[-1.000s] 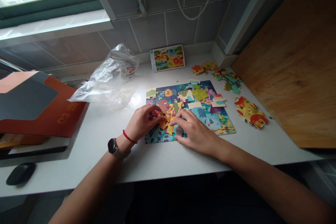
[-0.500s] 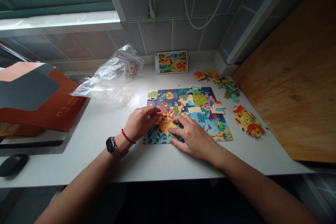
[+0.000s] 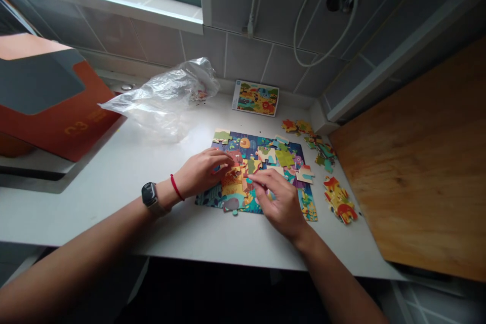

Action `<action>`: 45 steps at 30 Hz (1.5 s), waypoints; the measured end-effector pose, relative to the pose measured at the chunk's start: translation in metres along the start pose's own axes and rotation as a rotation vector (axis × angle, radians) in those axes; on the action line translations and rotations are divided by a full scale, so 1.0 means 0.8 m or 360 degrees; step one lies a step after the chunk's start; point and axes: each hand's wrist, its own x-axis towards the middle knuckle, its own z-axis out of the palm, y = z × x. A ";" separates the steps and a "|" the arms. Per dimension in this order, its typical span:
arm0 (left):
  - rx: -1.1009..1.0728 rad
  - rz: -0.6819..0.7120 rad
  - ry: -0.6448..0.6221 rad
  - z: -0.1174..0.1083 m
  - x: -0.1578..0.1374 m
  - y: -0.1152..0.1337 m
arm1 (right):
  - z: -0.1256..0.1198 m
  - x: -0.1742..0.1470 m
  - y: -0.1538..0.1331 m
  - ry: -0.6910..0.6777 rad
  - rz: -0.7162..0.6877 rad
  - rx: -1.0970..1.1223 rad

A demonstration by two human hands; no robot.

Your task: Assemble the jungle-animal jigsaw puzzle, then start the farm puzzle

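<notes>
Joining step, apparently: pieces [image 3: 232, 189] lie on the board [image 3: 207, 197] on the counter [image 3: 178, 233], left hand [image 3: 199, 171] curled at their edge, right hand [image 3: 281, 203] narrowed above, either's hold unclear; next move likely calls for careful alignment.

from here i see a crinkled, glossy plastic bag [image 3: 163, 96], matt cardboard-like puzzle pieces [image 3: 284, 157], a smooth tabletop [image 3: 125, 172], a grained wooden panel [image 3: 417, 162].

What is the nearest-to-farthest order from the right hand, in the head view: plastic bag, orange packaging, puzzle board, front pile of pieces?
1. Puzzle board, under the right hand
2. Front pile of pieces, right of the board
3. Plastic bag, back left
4. Orange packaging, far left
</notes>
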 end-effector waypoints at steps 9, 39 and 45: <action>0.0027 0.0250 -0.0177 0.002 -0.009 0.011 | -0.011 0.008 0.005 0.0319 0.0151 -0.0104; -0.0043 0.0148 -0.0138 -0.009 0.003 -0.029 | -0.022 0.012 0.056 0.0773 0.0464 0.0047; -0.0005 0.0134 -0.0096 -0.003 0.003 -0.034 | -0.029 0.014 0.060 0.0922 0.0532 0.0108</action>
